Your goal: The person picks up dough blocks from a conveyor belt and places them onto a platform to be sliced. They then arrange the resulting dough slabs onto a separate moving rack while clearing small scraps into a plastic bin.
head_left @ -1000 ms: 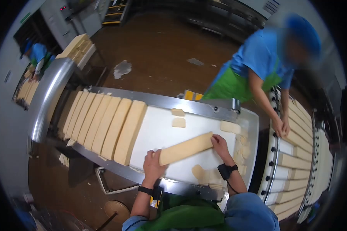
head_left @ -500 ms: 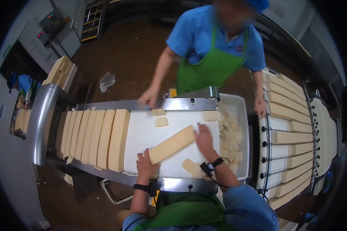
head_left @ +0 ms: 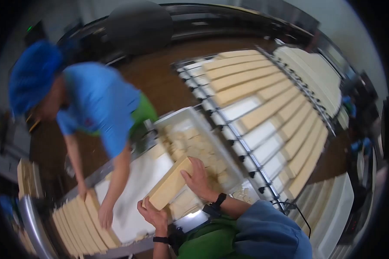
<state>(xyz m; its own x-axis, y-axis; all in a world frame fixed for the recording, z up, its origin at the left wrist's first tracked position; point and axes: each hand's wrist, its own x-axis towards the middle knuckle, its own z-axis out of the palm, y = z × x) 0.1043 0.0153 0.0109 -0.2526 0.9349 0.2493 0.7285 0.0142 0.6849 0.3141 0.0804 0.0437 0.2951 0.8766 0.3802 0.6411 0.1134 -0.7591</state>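
We see it all through one camera worn on the head. It looks forward and steeply down over the wearer's own chest, so the green apron and blue sleeve fill the bottom edge. It sits close to the work: the left hand, the right hand and the tan slab between them appear large, just below centre. The lens is a wide fisheye with a dark round rim, and it bends straight lines. Our view is rolled, so the white belt runs diagonally from lower left toward the middle. The roller conveyor fans out to the upper right. A co-worker stands across the belt at upper left, blurred.
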